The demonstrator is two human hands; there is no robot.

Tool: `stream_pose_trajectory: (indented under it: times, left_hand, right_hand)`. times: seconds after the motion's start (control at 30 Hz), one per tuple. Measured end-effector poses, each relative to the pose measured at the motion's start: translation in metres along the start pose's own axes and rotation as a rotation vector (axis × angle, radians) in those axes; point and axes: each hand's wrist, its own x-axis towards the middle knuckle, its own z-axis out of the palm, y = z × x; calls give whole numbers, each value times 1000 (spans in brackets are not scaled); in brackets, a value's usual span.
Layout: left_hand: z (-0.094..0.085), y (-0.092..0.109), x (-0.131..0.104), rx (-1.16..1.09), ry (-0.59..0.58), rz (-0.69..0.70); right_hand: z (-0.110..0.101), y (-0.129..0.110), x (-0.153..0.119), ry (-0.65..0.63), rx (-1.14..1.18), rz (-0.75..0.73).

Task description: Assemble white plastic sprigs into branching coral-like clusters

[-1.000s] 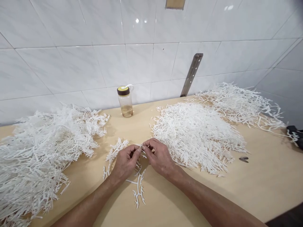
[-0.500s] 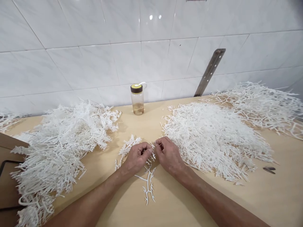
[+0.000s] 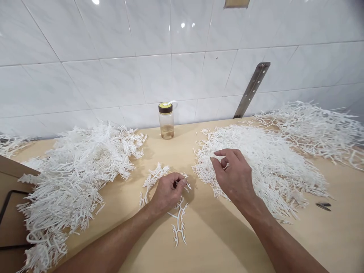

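Note:
My left hand (image 3: 169,189) is closed in a pinch on a white branched plastic piece (image 3: 179,223), whose forked stems hang down toward me over the table. Small prongs of it poke out past the fingertips, and part is hidden behind the hand. My right hand (image 3: 233,172) is over the near left side of a large heap of thin white sticks (image 3: 264,163). Its thumb and index finger are slightly apart, with nothing visible between them. Beyond my left hand lies a strip of spiky white branched pieces (image 3: 155,175).
A big heap of white branched pieces (image 3: 76,163) covers the left side. Looser white branches (image 3: 321,125) lie at the far right. A drink bottle (image 3: 166,121) stands near the tiled wall, by a leaning metal bar (image 3: 252,89). Small dark snips (image 3: 323,206) lie at right.
My right hand has moved away from the left one, rightward and slightly up to the stick heap, and its fingers have parted. My left hand stays nearly in place, still pinching the piece.

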Motion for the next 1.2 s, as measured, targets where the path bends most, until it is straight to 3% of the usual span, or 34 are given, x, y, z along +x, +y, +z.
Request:
stream_pose_trajectory:
  times: [0.17, 0.27, 0.43, 0.6, 0.77, 0.9, 1.03, 1.13, 1.2]
  left_hand:
    - [0, 2, -1, 64, -4, 76]
    - [-1, 3, -1, 78, -20, 108]
    - [-1, 2, 0, 108, -52, 141]
    - [-3, 2, 2, 91, -63, 216]
    - [-6, 3, -2, 109, -75, 247]
    - [-3, -4, -6, 156, -46, 298]
    - [2, -11, -8, 210, -18, 422]
    - [2, -8, -12, 267, -47, 482]
    - [1, -4, -15, 329, -83, 527]
  right_hand:
    - [13, -17, -17, -455, 202, -77]
    - [21, -21, -23, -534, 184, -71]
    - [21, -22, -23, -540, 178, -88]
    - [28, -22, -29, -458, 153, -68]
    - [32, -12, -22, -255, 113, 103]
    - [14, 3, -4, -37, 69, 164]
    - [-10, 13, 10, 198, -35, 95]
    - [-16, 11, 10, 237, -70, 23]
    - [-12, 4, 5, 159, 11, 24]
